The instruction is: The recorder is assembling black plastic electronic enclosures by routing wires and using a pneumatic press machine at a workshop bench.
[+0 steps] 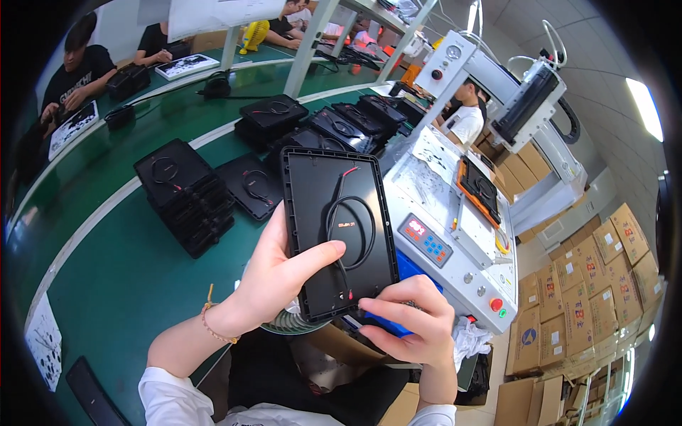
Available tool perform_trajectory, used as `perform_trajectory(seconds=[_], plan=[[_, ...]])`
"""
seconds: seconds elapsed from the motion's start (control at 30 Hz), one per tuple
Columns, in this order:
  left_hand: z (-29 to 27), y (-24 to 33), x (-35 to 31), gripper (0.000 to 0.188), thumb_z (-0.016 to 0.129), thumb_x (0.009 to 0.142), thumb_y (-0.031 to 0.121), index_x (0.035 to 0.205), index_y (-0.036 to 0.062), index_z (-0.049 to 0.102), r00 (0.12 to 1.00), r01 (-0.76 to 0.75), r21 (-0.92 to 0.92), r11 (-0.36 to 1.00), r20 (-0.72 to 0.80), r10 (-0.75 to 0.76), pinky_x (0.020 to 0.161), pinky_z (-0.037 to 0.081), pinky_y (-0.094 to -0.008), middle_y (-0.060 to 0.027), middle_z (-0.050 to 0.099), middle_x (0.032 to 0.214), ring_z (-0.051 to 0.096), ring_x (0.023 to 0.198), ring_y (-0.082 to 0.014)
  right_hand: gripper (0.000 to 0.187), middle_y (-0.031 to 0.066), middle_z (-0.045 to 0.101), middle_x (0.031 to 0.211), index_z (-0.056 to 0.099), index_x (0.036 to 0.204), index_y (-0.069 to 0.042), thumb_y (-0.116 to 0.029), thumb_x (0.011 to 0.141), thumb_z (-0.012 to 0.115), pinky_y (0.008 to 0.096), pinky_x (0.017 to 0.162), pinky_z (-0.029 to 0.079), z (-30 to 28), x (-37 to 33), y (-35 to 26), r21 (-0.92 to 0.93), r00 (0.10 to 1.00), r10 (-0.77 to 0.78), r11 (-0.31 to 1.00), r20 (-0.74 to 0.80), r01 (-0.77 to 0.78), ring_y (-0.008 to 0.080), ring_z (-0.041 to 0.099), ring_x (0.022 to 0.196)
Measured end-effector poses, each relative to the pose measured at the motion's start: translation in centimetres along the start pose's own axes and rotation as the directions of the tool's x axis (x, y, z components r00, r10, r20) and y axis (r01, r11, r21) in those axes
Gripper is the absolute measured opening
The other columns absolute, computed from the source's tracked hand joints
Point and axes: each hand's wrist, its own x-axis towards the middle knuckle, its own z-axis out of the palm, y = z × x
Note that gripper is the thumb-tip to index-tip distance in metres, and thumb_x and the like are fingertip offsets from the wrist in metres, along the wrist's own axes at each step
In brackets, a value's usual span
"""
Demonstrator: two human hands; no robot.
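A black rectangular plastic housing [312, 206] is held up in front of me, tilted, its inner side facing me. My left hand [273, 273] grips its left edge, the thumb lying across the inside. A loop of black cable [371, 234] rests in it, with red wire ends near the top and bottom. My right hand [415, 319] is at the housing's lower right corner, thumb and forefinger apart. Its forefinger tip is close to the rim; whether it touches I cannot tell. The curled fingers partly hide its palm.
Stacked black housings [181, 188] stand on the green workbench [163, 284], with more farther back. To the right is a white bench machine [455, 241] with a control panel and an orange fixture [479, 188]. Cardboard boxes [582, 298] are piled at far right. Other people sit across the bench.
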Motion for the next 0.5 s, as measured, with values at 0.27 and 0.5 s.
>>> perform_trajectory(seconds=[0.27, 0.5], plan=[[-6.4, 5.6, 3.9, 0.060, 0.066, 0.078, -0.005, 0.129, -0.0037, 0.036, 0.921, -0.165, 0.275, 0.947, -0.301, 0.248, 0.081, 0.055, -0.0333, -0.0167, 0.059, 0.114, 0.063, 0.098, -0.0221, 0.034, 0.0083, 0.062, 0.086, 0.070, 0.096, -0.001, -0.001, 0.063, 0.077, 0.0247, 0.061, 0.047, -0.8, -3.0, 1.1, 0.003, 0.985, 0.127, 0.992, -0.116, -0.128, 0.0155, 0.058, 0.069], [-19.3, 7.7, 4.4, 0.064, 0.069, 0.071, 0.002, 0.128, -0.0057, 0.040, 0.709, -0.001, 0.647, 0.763, -0.538, 0.457, 0.084, 0.052, -0.0324, -0.0159, 0.058, 0.115, 0.062, 0.097, -0.0214, 0.032, 0.0079, 0.064, 0.088, 0.070, 0.097, -0.001, 0.005, 0.066, 0.075, 0.0230, 0.061, 0.049, 0.0, -4.3, 2.1, 0.022, 0.982, 0.187, 0.982, -0.010, -0.186, 0.0137, 0.060, 0.069]])
